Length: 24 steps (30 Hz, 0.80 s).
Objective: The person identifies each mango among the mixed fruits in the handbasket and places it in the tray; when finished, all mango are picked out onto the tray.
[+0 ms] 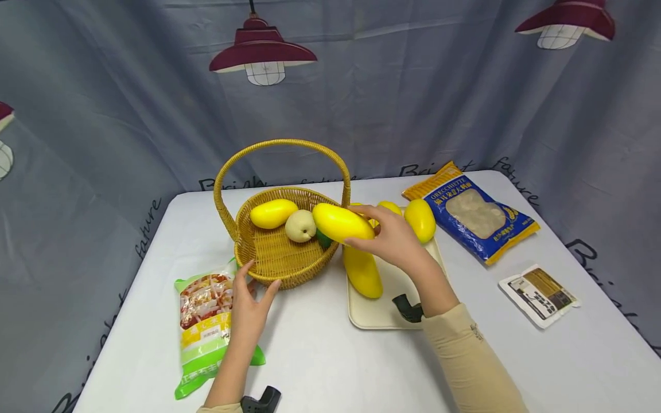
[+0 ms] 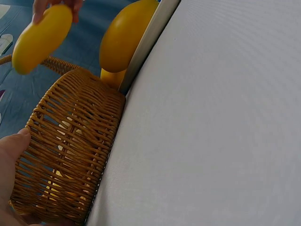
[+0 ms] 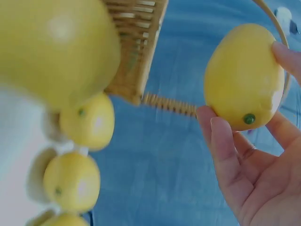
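Note:
Above the right rim of a wicker basket [image 1: 281, 258], my right hand [image 1: 395, 238] grips a yellow mango [image 1: 341, 222], its thumb and fingers on opposite sides; the right wrist view shows the mango's green stem spot. My left hand [image 1: 250, 304] holds the basket's front rim, the thumb against the weave in the left wrist view. Inside the basket lie a yellow mango [image 1: 273, 213], a pale round pear [image 1: 300, 226] and a dark green thing [image 1: 323, 239], mostly hidden. Several more mangoes, one at the right [image 1: 420, 221] and a longer one [image 1: 363, 272], lie on a cream tray [image 1: 382, 312].
The basket's tall handle [image 1: 281, 142] arches over it. A green and yellow food bag [image 1: 206, 327] lies left of my left forearm. Behind and right of the tray is a blue orecchiette bag [image 1: 472, 212], with a small flat packet [image 1: 539, 295] in front of it.

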Available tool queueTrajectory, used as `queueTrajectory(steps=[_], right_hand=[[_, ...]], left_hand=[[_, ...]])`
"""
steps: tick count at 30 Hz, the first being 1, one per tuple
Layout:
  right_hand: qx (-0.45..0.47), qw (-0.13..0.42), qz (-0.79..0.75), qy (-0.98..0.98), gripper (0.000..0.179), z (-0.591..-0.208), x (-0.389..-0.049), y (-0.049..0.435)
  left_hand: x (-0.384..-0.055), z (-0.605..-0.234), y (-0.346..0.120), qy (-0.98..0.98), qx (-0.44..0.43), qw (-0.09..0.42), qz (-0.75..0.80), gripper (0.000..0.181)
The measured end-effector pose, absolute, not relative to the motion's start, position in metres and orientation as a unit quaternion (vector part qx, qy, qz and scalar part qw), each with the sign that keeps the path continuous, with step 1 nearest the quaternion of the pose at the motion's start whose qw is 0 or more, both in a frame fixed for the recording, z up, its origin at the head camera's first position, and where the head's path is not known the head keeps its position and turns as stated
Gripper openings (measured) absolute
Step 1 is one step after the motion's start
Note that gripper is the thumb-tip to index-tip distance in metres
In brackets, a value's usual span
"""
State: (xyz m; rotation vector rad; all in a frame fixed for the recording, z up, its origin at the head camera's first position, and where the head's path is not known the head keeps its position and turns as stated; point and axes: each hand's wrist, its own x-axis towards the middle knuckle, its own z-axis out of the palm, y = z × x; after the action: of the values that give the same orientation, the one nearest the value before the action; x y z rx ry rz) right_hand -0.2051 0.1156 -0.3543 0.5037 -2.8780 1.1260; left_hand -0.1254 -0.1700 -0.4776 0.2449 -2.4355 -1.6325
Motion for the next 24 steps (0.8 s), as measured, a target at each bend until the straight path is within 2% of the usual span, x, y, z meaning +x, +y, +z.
queueTrajectory(steps=[12,24], right_hand=[[0.063,0.024,0.323,-0.944,0.074,-0.374,-0.166,0.178],[-0.035,0.023,0.299,-0.953,0.074,-0.420,-0.146,0.192]], left_hand=[[-0.124,-0.475,-0.171,-0.822,0.081,0.092,-0.555,0.081],[-0.124,-0.475,-0.170,-0.820,0.080,0.089,-0.560,0.081]])
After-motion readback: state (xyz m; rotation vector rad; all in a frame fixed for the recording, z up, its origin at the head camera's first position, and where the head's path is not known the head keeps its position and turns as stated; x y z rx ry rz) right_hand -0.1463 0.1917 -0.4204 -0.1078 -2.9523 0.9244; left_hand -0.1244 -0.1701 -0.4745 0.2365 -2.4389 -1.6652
